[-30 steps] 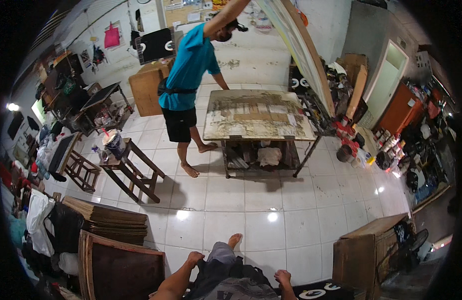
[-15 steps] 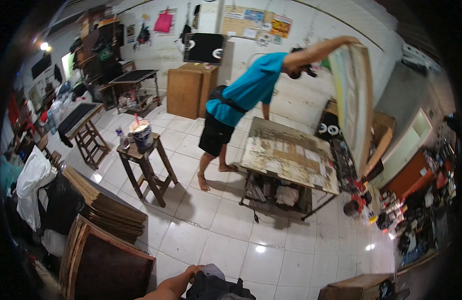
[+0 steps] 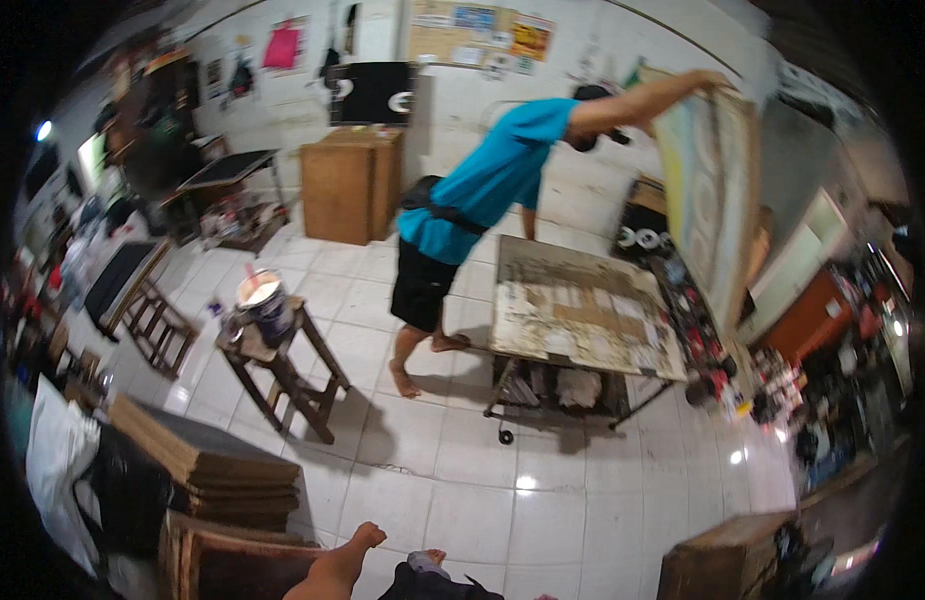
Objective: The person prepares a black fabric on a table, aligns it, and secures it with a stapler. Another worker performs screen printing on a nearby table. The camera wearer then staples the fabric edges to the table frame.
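Observation:
My left hand [image 3: 369, 535] reaches in from the lower edge above the tiled floor, its fingers curled in with nothing visible in them. Beside it are dark cloth [image 3: 433, 585] and a small grey piece with a bit of skin showing. My right hand is out of view. Nearest to the left forearm leans a wooden-framed dark panel [image 3: 245, 570]. Across the room a co-worker in a blue shirt [image 3: 508, 155] bends over a stained worktable [image 3: 583, 315]. One of the co-worker's hands grips the top of a tall, upright framed screen [image 3: 718, 210].
A wooden stool [image 3: 283, 355] at centre left carries a bucket [image 3: 266, 305]. Stacked brown boards [image 3: 208, 455] stand at lower left, near a white bag [image 3: 58, 460]. A brown box [image 3: 728, 560] sits at lower right. A wooden cabinet [image 3: 338, 190] stands against the back wall.
My left hand has moved away from the grey piece, up and to the left. The view has shifted slightly. The co-worker still holds the screen upright.

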Available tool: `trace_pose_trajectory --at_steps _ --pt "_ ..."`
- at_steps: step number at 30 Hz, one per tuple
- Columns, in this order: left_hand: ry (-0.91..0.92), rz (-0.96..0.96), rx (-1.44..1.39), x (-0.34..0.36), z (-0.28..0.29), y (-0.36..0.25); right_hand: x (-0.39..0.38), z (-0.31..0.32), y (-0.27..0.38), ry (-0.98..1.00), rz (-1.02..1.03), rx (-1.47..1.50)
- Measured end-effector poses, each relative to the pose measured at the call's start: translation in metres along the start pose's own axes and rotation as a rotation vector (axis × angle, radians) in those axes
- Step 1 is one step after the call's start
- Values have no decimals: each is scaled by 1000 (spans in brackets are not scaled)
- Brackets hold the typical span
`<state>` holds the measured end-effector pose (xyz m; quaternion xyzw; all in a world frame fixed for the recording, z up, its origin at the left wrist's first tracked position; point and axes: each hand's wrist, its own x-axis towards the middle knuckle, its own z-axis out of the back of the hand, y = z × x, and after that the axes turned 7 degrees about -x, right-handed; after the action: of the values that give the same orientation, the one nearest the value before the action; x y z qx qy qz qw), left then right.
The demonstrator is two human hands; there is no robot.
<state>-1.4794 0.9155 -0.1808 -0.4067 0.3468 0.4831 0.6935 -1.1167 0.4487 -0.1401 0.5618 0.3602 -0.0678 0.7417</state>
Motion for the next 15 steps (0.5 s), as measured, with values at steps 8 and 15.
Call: trace_pose_trajectory --at_steps 8,15 --pt "139 81 -898 -15 -1 -34 -71 6 -21 -149 -308 -169" --pt "270 -96 -434 5 8 -70 -117 23 -66 -41 71 -1363"
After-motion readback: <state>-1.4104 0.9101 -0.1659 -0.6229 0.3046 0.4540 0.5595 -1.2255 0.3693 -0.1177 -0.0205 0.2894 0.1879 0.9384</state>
